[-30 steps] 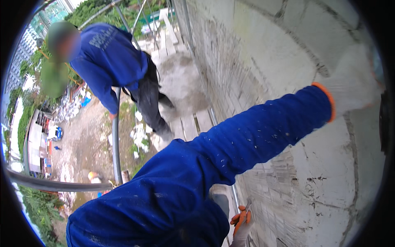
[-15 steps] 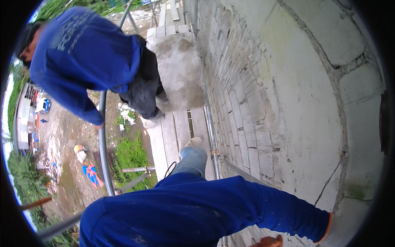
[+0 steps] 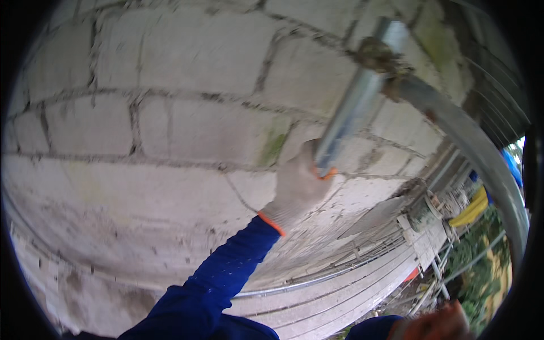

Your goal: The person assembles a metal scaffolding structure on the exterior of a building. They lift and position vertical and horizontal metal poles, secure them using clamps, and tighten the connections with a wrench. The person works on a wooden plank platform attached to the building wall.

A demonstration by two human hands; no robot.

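Observation:
My left hand [image 3: 297, 184], in a pale knitted glove with an orange cuff edge, is wrapped around the lower end of a metal scaffold pipe [image 3: 352, 110]. The pipe slants up to the right, in front of a block wall [image 3: 175, 54]. Higher on it sits a dirty, crusted clamp [image 3: 377, 55], where a second, grey tube [image 3: 464, 130] meets it. At the bottom right my right hand [image 3: 439, 324] is partly in view and smeared by motion, so its fingers cannot be read.
Scaffold planks [image 3: 334, 289] run along the foot of the wall. A mortar-stained bucket [image 3: 422, 212] stands on their far end, beside a yellow sheet [image 3: 473, 208]. Thin scaffold tubes and greenery [image 3: 481, 269] lie beyond the planks' right edge.
The view has swung from the walkway and a co-worker in blue round to the wall and pipe. My left hand, hidden before, now shows gripping the pipe.

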